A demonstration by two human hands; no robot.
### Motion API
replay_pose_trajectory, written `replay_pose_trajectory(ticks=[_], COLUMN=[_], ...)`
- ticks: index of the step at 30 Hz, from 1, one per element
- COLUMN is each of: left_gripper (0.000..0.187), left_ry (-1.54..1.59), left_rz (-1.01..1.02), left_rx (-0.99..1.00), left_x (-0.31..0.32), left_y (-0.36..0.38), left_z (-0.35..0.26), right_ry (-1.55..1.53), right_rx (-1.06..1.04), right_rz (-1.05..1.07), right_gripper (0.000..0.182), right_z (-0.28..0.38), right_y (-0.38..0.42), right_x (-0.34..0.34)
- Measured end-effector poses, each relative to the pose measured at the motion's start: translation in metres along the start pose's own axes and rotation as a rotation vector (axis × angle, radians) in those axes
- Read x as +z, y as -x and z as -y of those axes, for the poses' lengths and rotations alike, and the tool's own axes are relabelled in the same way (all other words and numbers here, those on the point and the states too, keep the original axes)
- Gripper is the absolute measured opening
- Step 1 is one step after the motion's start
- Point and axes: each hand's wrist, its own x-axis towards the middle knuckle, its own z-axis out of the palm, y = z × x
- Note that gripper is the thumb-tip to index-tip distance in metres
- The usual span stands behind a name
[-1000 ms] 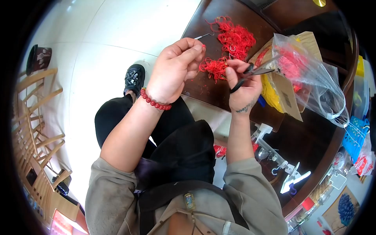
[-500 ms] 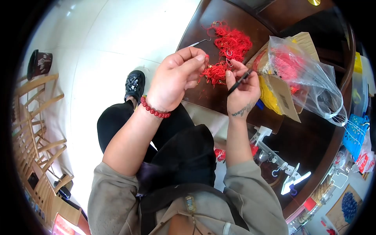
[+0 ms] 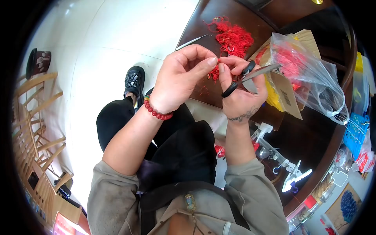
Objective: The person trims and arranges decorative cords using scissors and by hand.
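Observation:
My left hand (image 3: 176,78), with a red bead bracelet (image 3: 157,113) at its wrist, is closed in a pinch on a small piece of red cord (image 3: 219,60). Thumb and forefinger of my right hand (image 3: 244,96) meet it at the same spot. A pair of small scissors (image 3: 261,73) with black handles rests in my right hand, blades pointing right and a little apart. Behind the fingertips, a tangled pile of red cords (image 3: 234,38) with small gold-coloured bits lies on the dark table, partly hidden by my hands.
A thin hooked metal tool (image 3: 191,42) lies at the edge of the dark wooden table (image 3: 203,23). On the right stands an open cardboard box (image 3: 288,96) with a clear plastic bag (image 3: 325,84) over it. Wooden chairs (image 3: 39,129) stand at far left.
My hands have come together at the fingertips. My right hand has turned, so the scissors now point right with their blades in view.

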Motion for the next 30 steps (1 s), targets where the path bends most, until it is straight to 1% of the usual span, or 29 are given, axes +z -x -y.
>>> replay_pose_trajectory(ticks=[3,6,9,12,15,18,21,24,27,30], left_gripper=[0.012,0.013,0.015,0.015,0.014,0.012,0.018,0.016,0.016,0.016], left_ry=[-0.067,-0.252,-0.279,-0.253,-0.235,-0.233,-0.235,-0.440,-0.537,-0.468], left_rz=[0.043,0.043,0.085,0.095,0.093,0.085,0.050,0.032,0.005,-0.044], left_rx=[0.054,0.058,0.069,0.014,0.004,0.049,0.096,0.192,0.298,0.376], left_x=[-0.004,-0.005,-0.006,-0.006,-0.006,-0.006,-0.005,-0.005,-0.005,-0.004], left_y=[0.000,0.002,0.002,0.001,0.001,0.002,0.000,0.002,0.002,-0.002], left_z=[0.003,-0.002,-0.001,-0.003,-0.001,0.001,0.005,0.003,0.006,0.016], right_ry=[0.041,0.086,0.032,-0.115,0.033,0.060,0.102,0.163,0.270,0.163], right_rx=[0.002,0.024,0.195,0.240,0.192,0.140,0.118,0.109,0.084,0.172], right_rz=[0.031,0.036,-0.004,-0.009,-0.001,0.012,0.021,0.072,0.070,0.024], right_gripper=[0.020,0.022,0.019,0.019,0.020,0.022,0.025,0.026,0.024,0.019], right_z=[0.002,-0.003,0.004,0.007,0.005,0.000,-0.003,0.003,0.003,-0.001], right_y=[-0.001,-0.003,-0.006,-0.007,-0.004,-0.001,-0.001,-0.003,-0.005,-0.006], right_x=[-0.001,-0.005,-0.005,-0.006,-0.009,-0.013,-0.015,-0.013,-0.011,-0.011])
